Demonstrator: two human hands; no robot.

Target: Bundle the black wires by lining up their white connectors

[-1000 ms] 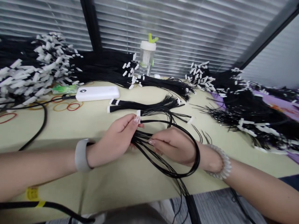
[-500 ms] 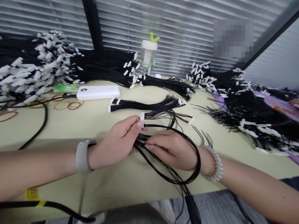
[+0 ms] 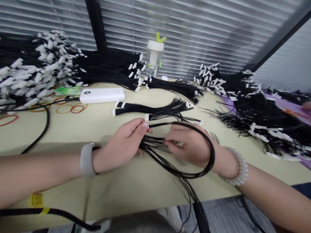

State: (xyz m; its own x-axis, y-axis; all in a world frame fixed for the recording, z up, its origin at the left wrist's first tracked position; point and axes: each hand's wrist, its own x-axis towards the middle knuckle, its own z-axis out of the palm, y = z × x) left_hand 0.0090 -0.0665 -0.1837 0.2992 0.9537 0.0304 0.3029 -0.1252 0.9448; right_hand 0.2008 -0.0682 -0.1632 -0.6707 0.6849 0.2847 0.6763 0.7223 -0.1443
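My left hand (image 3: 123, 144) pinches a bundle of thin black cords (image 3: 170, 161) near its white tag (image 3: 146, 117), a little above the pale yellow table (image 3: 73, 136). My right hand (image 3: 191, 144) is closed on the same cords just to the right, its fingers drawn along the strands. The cords loop over my right wrist and hang past the table's front edge. A finished tagged cord bundle (image 3: 148, 109) lies just behind my hands.
Big heaps of black cords with white tags lie at the far left (image 3: 31, 74), back centre (image 3: 114, 69) and right (image 3: 255, 110). A white power bank (image 3: 102, 95), rubber bands (image 3: 70, 109), a clear bottle (image 3: 153, 60) and a thick black cable (image 3: 41, 132) sit on the table.
My right hand has slid to the right along the cords, away from my left hand, and the loop over its wrist has shifted with it. My left hand has stayed put.
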